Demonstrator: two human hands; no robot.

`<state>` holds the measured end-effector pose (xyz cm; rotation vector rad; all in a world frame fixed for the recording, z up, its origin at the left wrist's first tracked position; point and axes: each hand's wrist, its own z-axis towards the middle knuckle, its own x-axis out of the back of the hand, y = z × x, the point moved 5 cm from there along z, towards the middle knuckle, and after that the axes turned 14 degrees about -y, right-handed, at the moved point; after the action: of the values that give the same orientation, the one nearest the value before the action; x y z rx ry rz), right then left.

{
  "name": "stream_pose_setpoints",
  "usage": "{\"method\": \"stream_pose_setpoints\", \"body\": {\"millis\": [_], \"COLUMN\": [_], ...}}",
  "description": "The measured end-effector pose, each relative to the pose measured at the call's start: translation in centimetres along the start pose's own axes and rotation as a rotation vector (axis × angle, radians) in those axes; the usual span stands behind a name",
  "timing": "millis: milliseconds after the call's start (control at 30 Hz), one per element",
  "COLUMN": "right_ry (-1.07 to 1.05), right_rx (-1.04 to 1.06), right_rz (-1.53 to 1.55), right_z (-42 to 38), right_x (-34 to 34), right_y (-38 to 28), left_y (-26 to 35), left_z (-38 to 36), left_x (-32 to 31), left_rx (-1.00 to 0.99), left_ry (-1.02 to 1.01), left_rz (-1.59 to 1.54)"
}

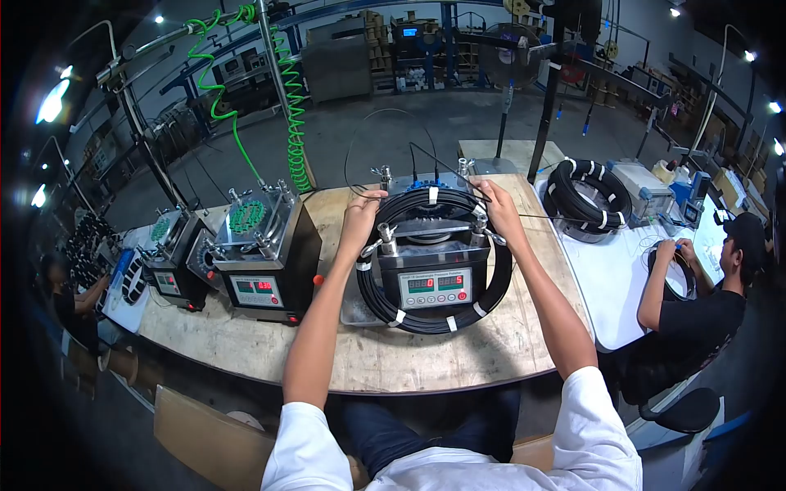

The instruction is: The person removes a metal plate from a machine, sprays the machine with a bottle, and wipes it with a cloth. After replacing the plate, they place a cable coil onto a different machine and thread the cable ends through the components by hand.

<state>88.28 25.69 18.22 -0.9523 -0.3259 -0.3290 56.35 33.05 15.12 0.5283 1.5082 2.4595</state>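
Note:
A coil of black cable (381, 301), bound with several white tape bands, rings the front of a polishing machine (391, 272) with a red digital display. At the coil's upper left, my left hand (360, 219) is closed on black cable, its fingertips pinched together. My right hand (501, 214) grips cable at the upper right, with fingers and thumb closed. A thin loose loop of cable (347, 155) arches above the machine. Two thin leads run into a blue-edged fixture (424, 182) on the machine's top, partly hidden behind the coil.
Two similar machines (260, 274) (170, 274) stand left on the wooden bench (360, 372). Green coiled air hoses (293, 123) hang behind them. Another black coil (565, 196) lies on the white table at right, where a co-worker (696, 303) handles cable. Another person (70, 299) works far left.

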Motion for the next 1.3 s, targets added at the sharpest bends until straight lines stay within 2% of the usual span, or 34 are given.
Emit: {"method": "stream_pose_setpoints", "body": {"millis": [67, 200, 300, 400, 500, 567, 600, 633, 667, 733, 900, 1000, 1100, 1133, 1233, 1300], "right_ry": [-0.012, 0.058, 0.143, 0.222, 0.208, 0.232, 0.244, 0.255, 0.22, 0.174, 0.119, 0.106, 0.405, 0.36, 0.477, 0.566], "right_rx": [-0.017, -0.044, -0.092, -0.253, -0.394, -0.292, -0.244, -0.195, -0.233, -0.31, -0.423, -0.338, 0.007, -0.116, -0.216, -0.239], "right_rz": [0.035, 0.065, 0.041, -0.085, -0.186, -0.134, -0.09, -0.045, 0.142, 0.326, 0.48, 0.366, -0.508, -0.431, -0.497, -0.246], "right_z": [-0.2, -0.4, -0.9, -3.1, -5.9, -6.8, -7.0, -7.2, -7.6, -7.7, -7.7, -8.0, -9.0, -10.0, -12.1, -13.2], "right_x": [0.1, 0.2, 0.5, 1.2, 1.2, 0.8, 0.7, 0.5, 0.1, -0.4, -0.7, -0.2, 0.1, 0.0, -0.6, -1.3], "right_y": [0.2, 0.5, 0.5, -0.5, -2.6, -0.2, -0.3, -0.4, 0.1, 1.0, 0.2, -0.4, -3.5, -3.6, -3.1, -0.9], "left_y": [-0.6, 1.8, 1.9, 1.6, 2.3, 3.7, 4.2, 3.6, 3.0, 2.5, 1.0, 1.0, 1.4, 1.7, 2.5, 2.4], "left_z": [-1.0, -2.3, -3.2, -4.3, -5.7, -7.0, -6.9, -7.4, -8.3, -9.5, -10.7, -10.8, -11.0, -11.2, -11.2, -11.4], "left_x": [0.2, 0.1, 0.0, -0.2, -0.5, -1.0, -1.2, -1.3, -1.4, -1.9, -2.8, -2.8, -3.0, -3.2, -3.3, -3.4], "left_rx": [0.056, -0.013, -0.02, -0.051, -0.02, 0.06, -0.035, 0.074, 0.183, 0.304, 0.307, 0.302, 0.279, 0.267, 0.219, 0.195], "left_ry": [0.05, 0.08, 0.096, 0.132, 0.158, 0.175, 0.242, 0.217, 0.193, 0.169, 0.132, 0.176, 0.21, 0.223, 0.253, 0.247], "left_rz": [-0.092, 0.108, 0.07, 0.073, 0.099, 0.137, 0.236, 0.106, -0.022, -0.211, -0.465, -0.447, -0.421, -0.4, -0.327, -0.263]}}
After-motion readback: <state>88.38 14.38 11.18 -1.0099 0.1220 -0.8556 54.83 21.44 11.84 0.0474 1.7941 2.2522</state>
